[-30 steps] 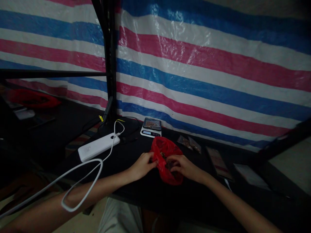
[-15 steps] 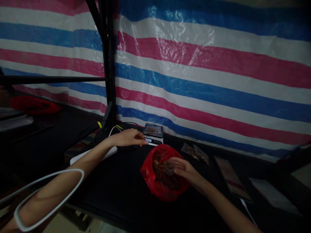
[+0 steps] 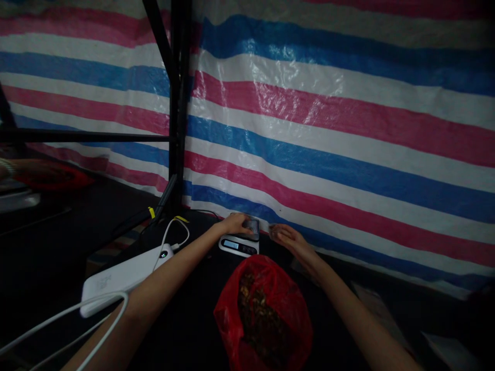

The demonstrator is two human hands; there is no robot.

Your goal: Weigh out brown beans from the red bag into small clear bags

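Observation:
My left hand (image 3: 235, 224) reaches over the small white digital scale (image 3: 236, 246), and its fingers curl round the clear packet (image 3: 253, 226) lying on the platform. My right hand (image 3: 285, 238) hovers just right of the scale, fingers pinched together on something small that I cannot make out. Nearer to me, between my forearms, an open red plastic bag (image 3: 232, 314) sits on the black table (image 3: 185, 330), with dark brown dried bits showing inside it.
A white power bank (image 3: 119, 278) with a white cable (image 3: 170, 234) lies at the left. A black metal post (image 3: 180, 103) stands behind it. A striped tarp (image 3: 328, 129) forms the back wall. Flat pale packets (image 3: 381, 309) lie at the right. A red item (image 3: 54, 175) sits far left.
My left hand left the red bag, reached to the scale and closed on the packet there. My right hand came out of the bag and rose beside the scale. The view moved closer.

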